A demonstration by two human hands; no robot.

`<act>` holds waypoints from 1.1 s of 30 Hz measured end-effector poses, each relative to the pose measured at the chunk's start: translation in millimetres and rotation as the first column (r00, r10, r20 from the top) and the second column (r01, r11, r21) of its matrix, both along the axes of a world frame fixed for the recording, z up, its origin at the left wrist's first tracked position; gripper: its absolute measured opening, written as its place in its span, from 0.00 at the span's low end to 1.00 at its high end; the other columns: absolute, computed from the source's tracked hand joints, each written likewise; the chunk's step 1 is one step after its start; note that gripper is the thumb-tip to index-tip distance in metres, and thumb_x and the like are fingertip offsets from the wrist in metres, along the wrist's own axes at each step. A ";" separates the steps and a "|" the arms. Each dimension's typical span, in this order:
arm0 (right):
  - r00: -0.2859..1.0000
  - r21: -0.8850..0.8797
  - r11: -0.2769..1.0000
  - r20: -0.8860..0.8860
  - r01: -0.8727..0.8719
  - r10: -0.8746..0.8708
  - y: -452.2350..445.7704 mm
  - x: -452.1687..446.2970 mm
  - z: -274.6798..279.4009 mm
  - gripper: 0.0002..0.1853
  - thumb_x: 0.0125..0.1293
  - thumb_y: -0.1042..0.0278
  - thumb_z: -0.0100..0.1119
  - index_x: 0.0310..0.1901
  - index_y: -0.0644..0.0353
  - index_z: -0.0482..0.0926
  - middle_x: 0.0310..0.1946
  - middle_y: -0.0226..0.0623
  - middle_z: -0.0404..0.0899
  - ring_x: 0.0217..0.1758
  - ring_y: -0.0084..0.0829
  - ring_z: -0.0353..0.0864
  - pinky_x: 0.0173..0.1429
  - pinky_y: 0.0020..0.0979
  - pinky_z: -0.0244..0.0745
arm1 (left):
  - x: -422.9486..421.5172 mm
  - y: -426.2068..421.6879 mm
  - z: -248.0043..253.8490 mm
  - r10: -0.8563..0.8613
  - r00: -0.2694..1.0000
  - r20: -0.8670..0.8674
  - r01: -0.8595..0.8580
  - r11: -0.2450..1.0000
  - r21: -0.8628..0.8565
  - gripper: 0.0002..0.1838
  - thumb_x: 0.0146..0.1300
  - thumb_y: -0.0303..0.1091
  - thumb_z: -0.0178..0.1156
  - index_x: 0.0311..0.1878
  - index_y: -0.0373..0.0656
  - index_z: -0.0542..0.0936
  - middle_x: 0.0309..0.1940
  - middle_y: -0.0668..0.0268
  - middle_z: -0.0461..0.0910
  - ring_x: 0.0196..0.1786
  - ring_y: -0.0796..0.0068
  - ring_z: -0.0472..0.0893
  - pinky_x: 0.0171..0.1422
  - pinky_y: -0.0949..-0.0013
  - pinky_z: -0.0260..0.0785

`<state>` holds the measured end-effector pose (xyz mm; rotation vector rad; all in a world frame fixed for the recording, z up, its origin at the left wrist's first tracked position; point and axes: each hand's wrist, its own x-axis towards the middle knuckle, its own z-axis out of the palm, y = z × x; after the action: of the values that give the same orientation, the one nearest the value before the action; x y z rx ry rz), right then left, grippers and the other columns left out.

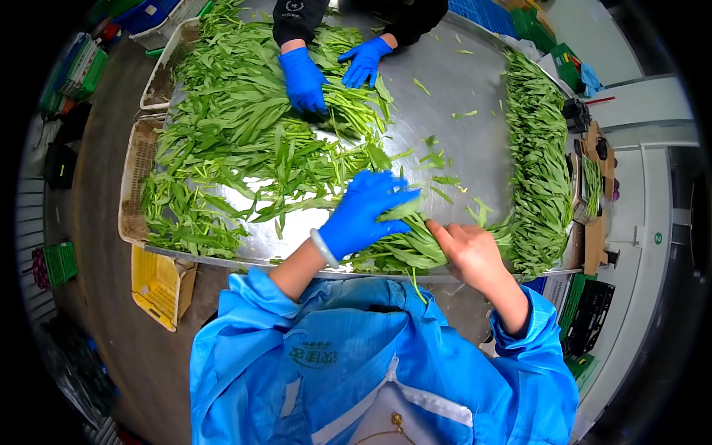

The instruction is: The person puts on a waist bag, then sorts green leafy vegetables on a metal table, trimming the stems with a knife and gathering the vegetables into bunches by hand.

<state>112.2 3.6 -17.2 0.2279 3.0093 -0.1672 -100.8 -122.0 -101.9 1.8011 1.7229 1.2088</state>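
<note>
At the table's near edge, my right hand [473, 254], bare, is closed around a bunch of leafy greens [415, 248] that look like water spinach. My left hand [363, 211] wears a blue glove and lies over the same bunch, its fingers stretched and apart, with leaves between thumb and fingers. Its fingertips are slightly blurred. Loose stems and leaves [437, 159] are scattered just beyond. A large heap of the same greens [237, 111] spreads over the left half of the metal table [460, 81].
Across the table a person's blue-gloved hands [304, 80] handle greens in the heap. A long row of aligned greens [535, 170] lines the right side. Dirty white crates [137, 182] stand against the left edge, and a yellow crate [159, 285] sits below.
</note>
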 end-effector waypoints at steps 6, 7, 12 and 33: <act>0.999 -0.014 1.000 0.027 0.018 -0.018 4.9 8.8 -3.2 0.32 0.43 0.75 0.59 0.57 0.60 0.75 0.24 0.37 0.72 0.26 0.39 0.77 0.30 0.38 0.72 | -24.2 -10.5 -45.3 0.276 0.256 0.927 -0.239 0.947 -0.216 0.13 0.70 0.36 0.57 0.50 0.38 0.81 0.23 0.73 0.76 0.23 0.79 0.72 0.29 0.74 0.65; 0.999 0.007 1.000 0.027 0.018 -0.018 5.9 12.3 -4.2 0.32 0.44 0.75 0.59 0.58 0.59 0.75 0.23 0.36 0.71 0.26 0.38 0.77 0.30 0.37 0.72 | -49.4 -20.4 -59.5 0.221 0.076 0.972 -0.171 0.963 -0.206 0.13 0.71 0.37 0.56 0.49 0.39 0.81 0.20 0.75 0.70 0.20 0.81 0.67 0.26 0.75 0.60; 0.991 0.316 0.942 -0.024 -0.114 0.128 1.8 16.1 8.0 0.31 0.49 0.73 0.56 0.60 0.54 0.75 0.27 0.35 0.74 0.27 0.30 0.74 0.31 0.30 0.68 | -111.0 -68.4 -109.3 0.416 0.061 0.907 -0.172 0.900 -0.401 0.18 0.71 0.39 0.56 0.58 0.39 0.74 0.29 0.72 0.73 0.28 0.82 0.69 0.33 0.77 0.63; 0.984 0.199 0.972 -0.106 -0.123 0.146 21.9 -1.7 13.1 0.30 0.48 0.72 0.58 0.59 0.52 0.76 0.30 0.36 0.76 0.29 0.33 0.74 0.31 0.34 0.69 | -19.2 -29.9 -69.8 -0.121 0.407 0.905 0.227 0.974 0.029 0.28 0.67 0.31 0.55 0.71 0.39 0.65 0.66 0.53 0.70 0.66 0.63 0.72 0.69 0.64 0.65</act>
<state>110.5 25.5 -4.1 0.0301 3.1474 0.1271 -120.0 -151.9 -171.7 0.8503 0.8683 1.5370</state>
